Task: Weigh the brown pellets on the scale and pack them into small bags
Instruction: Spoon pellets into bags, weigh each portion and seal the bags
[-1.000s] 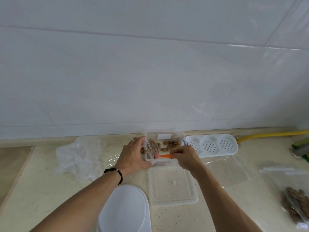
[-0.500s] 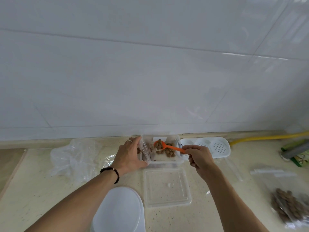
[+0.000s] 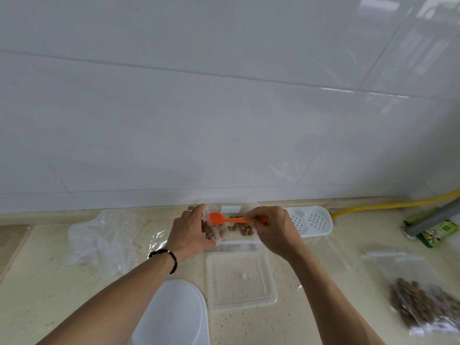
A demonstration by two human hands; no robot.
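Looks like a home kitchen: glossy white wall tiles (image 3: 224, 120) behind a beige speckled stone counter (image 3: 49, 282), yellow gas-type hose (image 3: 388, 205) along the back edge, plastic food tubs (image 3: 240, 280) & snack pkg (image 3: 438, 231).

The right hand (image 3: 272, 229) tips an orange spoon (image 3: 225, 219) into the small bag (image 3: 214, 229) held by the left hand (image 3: 190, 231).

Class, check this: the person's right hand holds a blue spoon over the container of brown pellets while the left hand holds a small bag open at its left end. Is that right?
Not quite: the spoon is orange, not blue, as the head view shows. The rest stands: the right hand holds it over the container of brown pellets, and the left hand holds the small bag.
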